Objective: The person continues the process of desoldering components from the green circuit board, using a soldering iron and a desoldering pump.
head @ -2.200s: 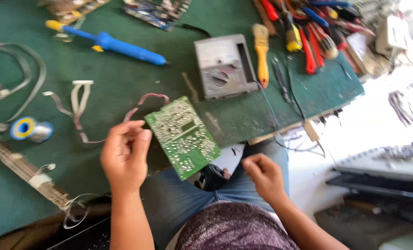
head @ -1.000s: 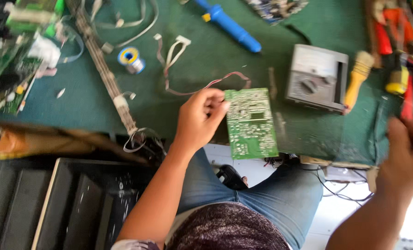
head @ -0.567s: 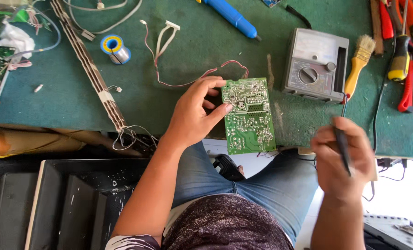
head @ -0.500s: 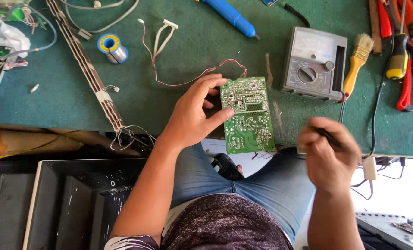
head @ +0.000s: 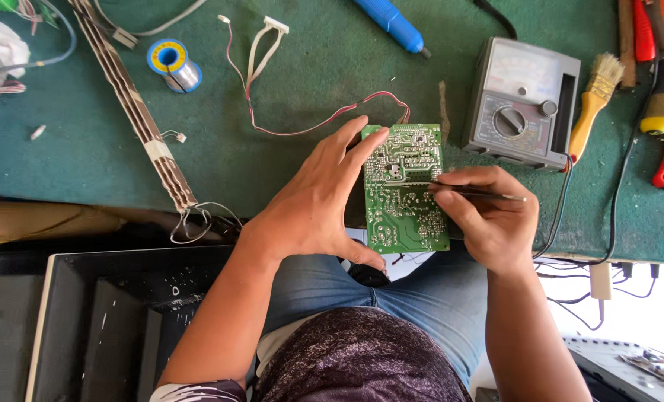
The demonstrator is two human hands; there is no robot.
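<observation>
My left hand (head: pixel 313 197) grips a green circuit board (head: pixel 405 190) by its left edge, solder side up, at the near edge of the green bench mat (head: pixel 287 149). My right hand (head: pixel 488 216) pinches a thin black probe (head: pixel 477 192), and the probe's tip rests on the middle of the board. A black lead runs from the probe side toward the grey analog multimeter (head: pixel 522 112) just beyond my right hand.
A yellow-handled brush (head: pixel 592 104) and red and yellow hand tools (head: pixel 663 97) lie right of the meter. A blue soldering tool (head: pixel 391 22), a solder spool (head: pixel 172 65), loose wires (head: pixel 257 52) and a light strip (head: pixel 135 112) lie on the left.
My right hand came in from the right with the probe and set its tip on the board. My left hand kept hold of the board, and the view moved closer.
</observation>
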